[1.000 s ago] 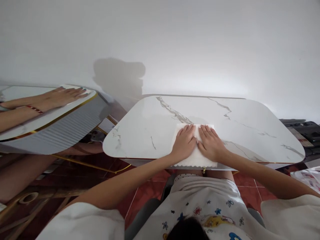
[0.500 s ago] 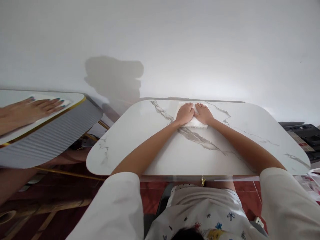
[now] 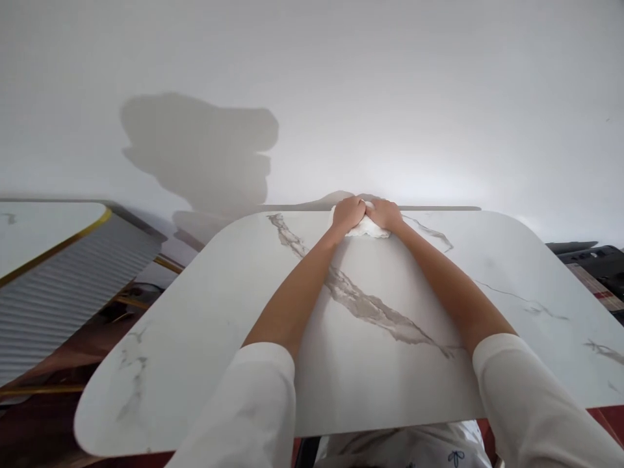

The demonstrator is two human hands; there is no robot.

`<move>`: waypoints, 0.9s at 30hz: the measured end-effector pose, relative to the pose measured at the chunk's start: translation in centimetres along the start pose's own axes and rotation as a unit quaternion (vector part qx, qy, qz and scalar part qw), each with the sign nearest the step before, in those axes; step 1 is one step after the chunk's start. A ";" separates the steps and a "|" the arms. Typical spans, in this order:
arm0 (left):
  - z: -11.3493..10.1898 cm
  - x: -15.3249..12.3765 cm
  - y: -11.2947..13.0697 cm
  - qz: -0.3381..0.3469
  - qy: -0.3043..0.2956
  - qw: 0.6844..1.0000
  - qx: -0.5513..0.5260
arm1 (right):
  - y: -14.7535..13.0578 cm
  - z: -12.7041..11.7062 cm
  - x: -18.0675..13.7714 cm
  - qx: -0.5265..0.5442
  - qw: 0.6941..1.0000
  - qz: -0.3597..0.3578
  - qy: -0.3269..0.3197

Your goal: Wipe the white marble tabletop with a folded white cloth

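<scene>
A white marble-patterned table (image 3: 370,338) fills the middle of the view. At its far edge, by the wall, lies a bunched white cloth (image 3: 363,227). My left hand (image 3: 347,213) and my right hand (image 3: 385,214) sit side by side on the cloth, fingers curled down over it and pressing it against the tabletop. Both arms are stretched far forward across the table, in white short sleeves. Most of the cloth is hidden under my hands.
A plain white wall (image 3: 390,97) rises right behind the table's far edge. A second white table with a gold rim and ribbed side (image 3: 53,260) stands at the left. Dark equipment (image 3: 595,260) lies at the right. Red floor shows below.
My hands have pushed the cloth from the near edge across to the far edge, where it has bunched up. I have leaned forward. The other person's hand on the left table has gone from view.
</scene>
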State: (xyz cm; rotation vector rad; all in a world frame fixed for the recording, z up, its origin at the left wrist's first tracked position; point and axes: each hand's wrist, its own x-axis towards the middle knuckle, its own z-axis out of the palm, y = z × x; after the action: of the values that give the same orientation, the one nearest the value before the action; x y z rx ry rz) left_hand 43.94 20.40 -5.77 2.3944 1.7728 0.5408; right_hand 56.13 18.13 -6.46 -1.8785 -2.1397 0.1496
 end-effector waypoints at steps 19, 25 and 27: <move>-1.0 -7.5 -0.1 0.181 0.046 0.981 0.055 | -1.6 0.1 -7.5 -0.020 0.997 -0.071 0.016; -2.8 -15.3 1.2 0.168 0.034 0.984 0.044 | -4.1 -0.7 -15.0 -0.025 0.996 -0.082 0.006; -3.6 -18.3 1.8 0.149 0.022 0.988 0.036 | -5.0 -1.0 -17.8 -0.027 0.996 -0.086 0.006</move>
State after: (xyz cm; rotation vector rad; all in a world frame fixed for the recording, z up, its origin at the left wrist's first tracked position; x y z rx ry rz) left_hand 39.67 2.14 -5.81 2.7385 1.4793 0.5724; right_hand 53.57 -0.17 -6.82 -1.7081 -2.3061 0.0458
